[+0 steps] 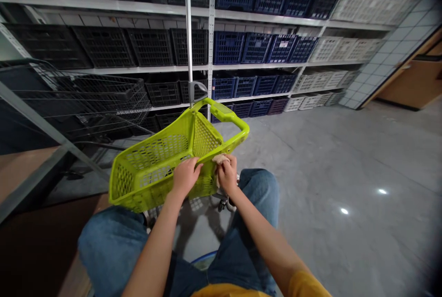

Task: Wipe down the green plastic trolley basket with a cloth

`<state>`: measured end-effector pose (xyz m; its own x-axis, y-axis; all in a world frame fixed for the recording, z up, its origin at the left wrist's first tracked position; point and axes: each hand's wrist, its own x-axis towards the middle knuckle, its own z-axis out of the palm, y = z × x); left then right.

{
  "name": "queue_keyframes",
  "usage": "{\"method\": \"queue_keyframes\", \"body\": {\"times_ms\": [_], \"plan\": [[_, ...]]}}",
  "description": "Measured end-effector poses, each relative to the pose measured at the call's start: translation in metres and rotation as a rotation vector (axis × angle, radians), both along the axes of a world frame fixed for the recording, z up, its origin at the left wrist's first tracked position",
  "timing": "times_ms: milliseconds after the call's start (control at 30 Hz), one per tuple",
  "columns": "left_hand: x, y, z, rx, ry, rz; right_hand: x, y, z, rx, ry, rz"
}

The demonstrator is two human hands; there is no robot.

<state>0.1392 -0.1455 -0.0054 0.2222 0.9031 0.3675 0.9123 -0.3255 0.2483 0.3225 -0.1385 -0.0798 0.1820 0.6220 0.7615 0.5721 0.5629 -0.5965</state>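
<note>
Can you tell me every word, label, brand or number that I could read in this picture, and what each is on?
None can be read.
Blue crate on the shelf: a white label, too small and blurred to read.
Yellow-green shopping cart: no readable lettering on the sides that show, nor on its handle.

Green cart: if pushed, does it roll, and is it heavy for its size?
The green cart likely rolls readily: a wheel shows beneath it, on a smooth-looking floor. Probably light for its size, as it looks like plastic full of holes. Its glossy handle may feel slightly slick.
</note>
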Motion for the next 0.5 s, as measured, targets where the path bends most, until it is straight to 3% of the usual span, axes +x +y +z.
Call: {"method": "queue_keyframes", "body": {"times_ms": [267,500], "plan": [[-0.001,0.0,-0.004,0.02,0.016,-0.002,-0.002,-0.019,-0.055,-0.152,-0.039,-0.143],[-0.002,-0.003,-0.004,0.047,0.012,-0.012,0.0,-0.029,-0.045,-0.23,0.108,-0.184]]}}
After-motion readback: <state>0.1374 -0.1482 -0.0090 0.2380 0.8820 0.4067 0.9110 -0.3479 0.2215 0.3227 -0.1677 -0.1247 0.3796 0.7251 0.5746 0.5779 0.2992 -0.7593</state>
